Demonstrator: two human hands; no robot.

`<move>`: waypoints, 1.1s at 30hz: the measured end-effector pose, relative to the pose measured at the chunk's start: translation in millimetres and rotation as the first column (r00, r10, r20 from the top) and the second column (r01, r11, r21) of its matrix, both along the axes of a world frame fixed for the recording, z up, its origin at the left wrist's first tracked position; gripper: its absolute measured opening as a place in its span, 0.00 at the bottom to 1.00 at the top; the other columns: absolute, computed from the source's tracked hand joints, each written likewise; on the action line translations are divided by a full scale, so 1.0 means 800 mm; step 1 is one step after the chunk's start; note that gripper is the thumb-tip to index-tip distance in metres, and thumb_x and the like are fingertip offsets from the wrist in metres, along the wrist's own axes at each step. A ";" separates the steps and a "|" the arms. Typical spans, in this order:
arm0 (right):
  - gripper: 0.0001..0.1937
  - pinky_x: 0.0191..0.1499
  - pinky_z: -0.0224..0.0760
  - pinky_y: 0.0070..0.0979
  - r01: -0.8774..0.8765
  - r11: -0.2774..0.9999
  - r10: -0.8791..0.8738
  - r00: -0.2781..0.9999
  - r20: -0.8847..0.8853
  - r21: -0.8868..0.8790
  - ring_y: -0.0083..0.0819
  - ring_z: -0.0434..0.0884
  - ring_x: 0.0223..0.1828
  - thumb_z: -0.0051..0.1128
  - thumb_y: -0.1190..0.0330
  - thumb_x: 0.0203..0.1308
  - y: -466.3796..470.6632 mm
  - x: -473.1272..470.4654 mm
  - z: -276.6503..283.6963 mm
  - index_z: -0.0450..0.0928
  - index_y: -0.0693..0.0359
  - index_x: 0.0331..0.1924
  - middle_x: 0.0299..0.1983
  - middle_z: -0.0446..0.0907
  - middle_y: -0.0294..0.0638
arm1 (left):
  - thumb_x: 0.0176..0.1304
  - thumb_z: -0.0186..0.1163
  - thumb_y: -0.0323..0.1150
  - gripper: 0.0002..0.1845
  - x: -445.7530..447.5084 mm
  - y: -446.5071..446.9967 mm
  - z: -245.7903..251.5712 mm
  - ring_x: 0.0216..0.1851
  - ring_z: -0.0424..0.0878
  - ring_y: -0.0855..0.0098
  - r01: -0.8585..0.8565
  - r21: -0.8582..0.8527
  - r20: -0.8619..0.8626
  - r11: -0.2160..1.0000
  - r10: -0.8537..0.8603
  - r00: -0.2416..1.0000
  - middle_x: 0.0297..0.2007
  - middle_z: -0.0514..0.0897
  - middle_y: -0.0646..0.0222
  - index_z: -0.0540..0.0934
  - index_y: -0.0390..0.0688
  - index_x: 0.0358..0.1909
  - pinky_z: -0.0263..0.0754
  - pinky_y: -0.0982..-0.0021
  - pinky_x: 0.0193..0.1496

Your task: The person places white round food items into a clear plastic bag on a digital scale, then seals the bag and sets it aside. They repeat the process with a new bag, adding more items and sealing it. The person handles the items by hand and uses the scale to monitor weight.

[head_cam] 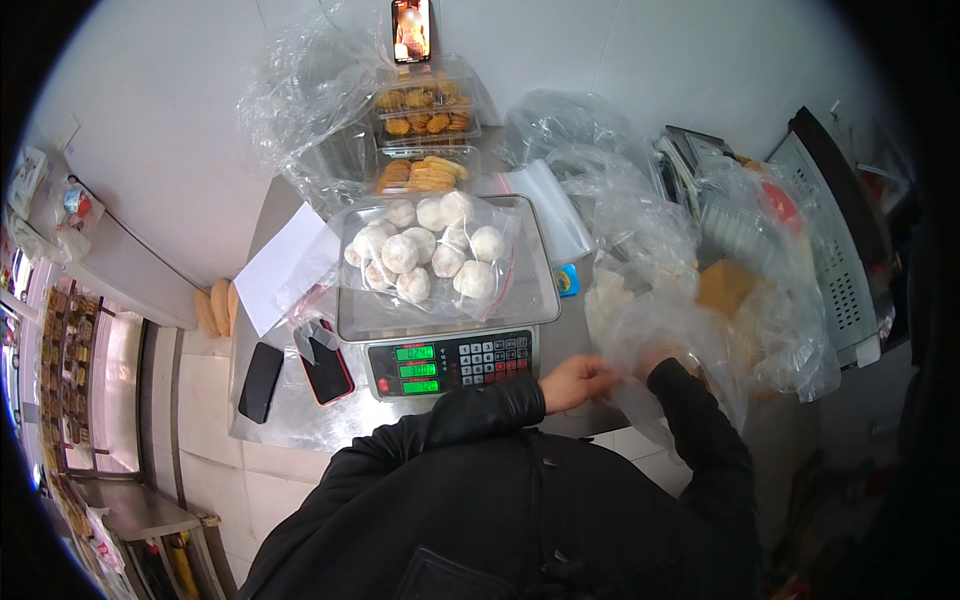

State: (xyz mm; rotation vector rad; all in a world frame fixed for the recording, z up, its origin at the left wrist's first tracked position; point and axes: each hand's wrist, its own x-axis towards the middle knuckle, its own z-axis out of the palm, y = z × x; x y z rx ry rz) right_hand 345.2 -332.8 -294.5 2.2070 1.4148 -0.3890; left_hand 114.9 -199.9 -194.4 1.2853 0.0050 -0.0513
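My left hand [576, 384] pinches the edge of a thin translucent plastic bag [675, 322] at the table's right side. My right hand [658, 355] reaches into or behind that bag. Its fingers are mostly hidden by the cloudy film, so I cannot make out what they touch. To the left of my hands is an electronic price scale [450, 363] with lit green displays. On its metal tray [534, 300] lies a clear zip bag of round, white-dusted balls [420, 251], perhaps pastries.
Clear boxes of cookies [427, 174] are stacked behind the scale. Two phones, one black [261, 382] and one red-edged [328, 367], lie left beside white paper [279, 262]. Another lit phone [411, 30] stands at the wall. Crumpled plastic [795, 330] and a grey perforated machine [832, 247] occupy the right.
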 end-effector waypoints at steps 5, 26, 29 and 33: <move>0.27 0.53 0.61 0.34 -0.001 0.990 0.005 1.000 -0.028 0.140 0.43 0.68 0.53 0.45 0.61 0.52 0.025 -0.017 -0.008 0.61 0.62 0.57 0.51 0.69 0.50 | 0.64 0.46 0.33 0.13 -0.004 0.002 0.000 0.32 0.74 0.80 -0.014 -0.013 0.021 1.000 0.014 1.000 0.32 0.77 0.72 0.72 0.43 0.48 0.71 0.77 0.37; 0.28 0.46 0.66 0.31 0.032 0.984 -0.018 0.996 -0.082 0.177 0.40 0.72 0.47 0.52 0.60 0.47 0.026 -0.023 -0.023 0.64 0.64 0.53 0.44 0.72 0.49 | 0.63 0.48 0.35 0.12 0.004 0.002 -0.016 0.33 0.73 0.81 0.009 -0.011 -0.016 1.000 -0.009 1.000 0.34 0.78 0.74 0.75 0.43 0.44 0.71 0.77 0.37; 0.29 0.45 0.66 0.31 0.043 0.983 -0.026 0.995 -0.097 0.177 0.39 0.73 0.46 0.54 0.60 0.46 0.026 -0.021 -0.022 0.64 0.64 0.53 0.43 0.73 0.49 | 0.63 0.48 0.35 0.12 0.003 0.001 -0.014 0.32 0.74 0.81 -0.006 -0.029 -0.025 1.000 0.005 1.000 0.33 0.78 0.74 0.75 0.42 0.44 0.71 0.77 0.36; 0.29 0.44 0.67 0.30 0.045 0.983 -0.027 0.994 -0.105 0.177 0.39 0.73 0.44 0.55 0.59 0.45 0.029 -0.021 -0.023 0.64 0.64 0.52 0.41 0.73 0.49 | 0.63 0.49 0.36 0.12 0.003 -0.001 -0.012 0.32 0.74 0.81 0.004 -0.026 -0.043 1.000 -0.006 0.999 0.33 0.78 0.73 0.75 0.41 0.43 0.71 0.77 0.36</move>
